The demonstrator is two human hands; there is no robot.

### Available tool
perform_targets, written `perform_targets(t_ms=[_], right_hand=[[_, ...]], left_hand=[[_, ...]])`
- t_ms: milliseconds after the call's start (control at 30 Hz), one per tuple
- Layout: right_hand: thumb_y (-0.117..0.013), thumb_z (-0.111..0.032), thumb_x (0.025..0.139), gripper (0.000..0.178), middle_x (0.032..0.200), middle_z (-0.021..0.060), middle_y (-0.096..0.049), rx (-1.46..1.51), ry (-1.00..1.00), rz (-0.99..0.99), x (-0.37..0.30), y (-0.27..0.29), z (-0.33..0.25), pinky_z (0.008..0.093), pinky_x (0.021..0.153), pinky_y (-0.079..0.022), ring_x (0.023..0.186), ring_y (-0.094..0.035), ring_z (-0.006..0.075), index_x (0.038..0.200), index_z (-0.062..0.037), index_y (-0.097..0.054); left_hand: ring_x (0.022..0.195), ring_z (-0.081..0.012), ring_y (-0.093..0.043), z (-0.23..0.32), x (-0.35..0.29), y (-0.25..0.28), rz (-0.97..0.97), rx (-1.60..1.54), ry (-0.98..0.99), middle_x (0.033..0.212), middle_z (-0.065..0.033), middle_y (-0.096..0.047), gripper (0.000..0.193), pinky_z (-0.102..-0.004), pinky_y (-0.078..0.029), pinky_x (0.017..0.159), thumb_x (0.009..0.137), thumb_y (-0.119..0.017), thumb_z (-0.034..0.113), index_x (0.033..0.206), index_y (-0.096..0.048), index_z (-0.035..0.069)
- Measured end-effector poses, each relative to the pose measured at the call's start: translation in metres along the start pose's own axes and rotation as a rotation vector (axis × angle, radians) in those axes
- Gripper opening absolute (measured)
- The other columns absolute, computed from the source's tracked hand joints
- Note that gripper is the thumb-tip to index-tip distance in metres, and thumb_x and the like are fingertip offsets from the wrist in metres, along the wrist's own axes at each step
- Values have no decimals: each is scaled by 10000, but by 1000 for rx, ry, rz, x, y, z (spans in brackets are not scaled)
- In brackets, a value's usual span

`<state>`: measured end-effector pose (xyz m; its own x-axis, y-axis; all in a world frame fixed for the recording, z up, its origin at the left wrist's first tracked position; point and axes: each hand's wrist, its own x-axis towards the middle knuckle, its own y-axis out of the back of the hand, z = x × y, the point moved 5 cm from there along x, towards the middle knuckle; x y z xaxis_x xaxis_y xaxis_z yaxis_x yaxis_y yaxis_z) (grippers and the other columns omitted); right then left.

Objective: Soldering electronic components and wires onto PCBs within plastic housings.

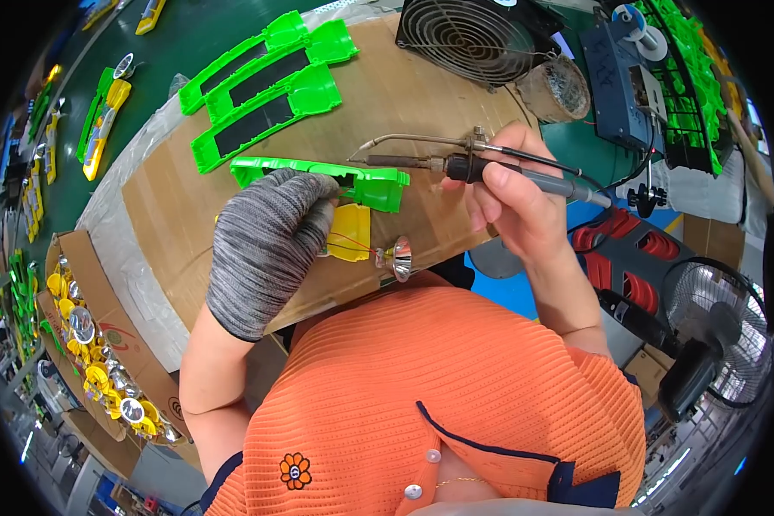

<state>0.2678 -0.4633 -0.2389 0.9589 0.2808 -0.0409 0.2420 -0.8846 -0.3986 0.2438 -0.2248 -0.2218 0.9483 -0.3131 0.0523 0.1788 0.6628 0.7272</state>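
Observation:
My left hand [271, 241], in a grey striped glove, is closed on a green plastic flashlight housing half [383, 187]. Its fingertips are partly hidden by the glove and the housing. Just below lies a yellow plastic shell [350, 232], joined by thin red wires to a silver cone reflector [400, 258]. My bare right hand [520, 193] grips a soldering iron [464, 167] with a metal feed tube along its top. The iron's tip points left, just above the green housing; whether it touches cannot be told.
Several green housing halves [267, 116] with dark panels lie on the cardboard sheet [421, 112]. A black fan [477, 39], a round tub [557, 89] and a blue solder feeder [615, 82] stand beyond. At left, a carton [150, 344] holds yellow parts and reflectors; flashlights [105, 129] lie on the green bench.

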Motion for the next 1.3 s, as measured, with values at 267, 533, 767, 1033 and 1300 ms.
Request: perform_targets(t_ms=[267, 533, 767, 1033, 1300], right_hand=[[-635, -15, 891, 152, 691, 96, -612, -21, -41, -80, 9, 8, -10, 290, 513, -493, 547, -574, 139, 951, 11, -499], [-587, -68, 926, 143, 654, 78, -536, -12, -68, -52, 21, 11, 5, 316, 513, -484, 521, -535, 163, 1018, -20, -488], [-645, -50, 904, 162, 666, 84, -601, 125, -136, -59, 18, -4, 24, 303, 518, -500, 550, -602, 171, 969, -17, -501], [-688, -53, 867, 144, 679, 58, -628, -164, -236, -160, 22, 9, 6, 259, 505, -478, 554, -605, 118, 894, -1, -557], [-708, -87, 850, 167, 692, 36, -628, -393, -305, -185, 24, -2, -1, 235, 524, -451, 584, -605, 91, 887, -15, -562]], left_hand=[[856, -345, -617, 11, 20, -2, -119, 448, -207, 920, -135, -653, 154, -431, -487, 794, 843, -643, 60, 995, -661, 47], [854, -347, -638, 0, 29, 8, -125, 203, -73, 887, -161, -648, 148, -413, -519, 769, 868, -639, 109, 995, -657, 35], [796, -341, -643, 5, 17, 8, -175, 173, -14, 848, -147, -655, 125, -397, -522, 713, 840, -668, 81, 958, -689, 45], [791, -341, -633, 10, 16, 1, -168, 337, -10, 821, -137, -637, 116, -415, -512, 707, 838, -665, 106, 940, -689, 56], [794, -338, -635, 10, 17, 2, -174, 301, 4, 825, -136, -641, 133, -411, -515, 718, 821, -661, 99, 941, -697, 53]])
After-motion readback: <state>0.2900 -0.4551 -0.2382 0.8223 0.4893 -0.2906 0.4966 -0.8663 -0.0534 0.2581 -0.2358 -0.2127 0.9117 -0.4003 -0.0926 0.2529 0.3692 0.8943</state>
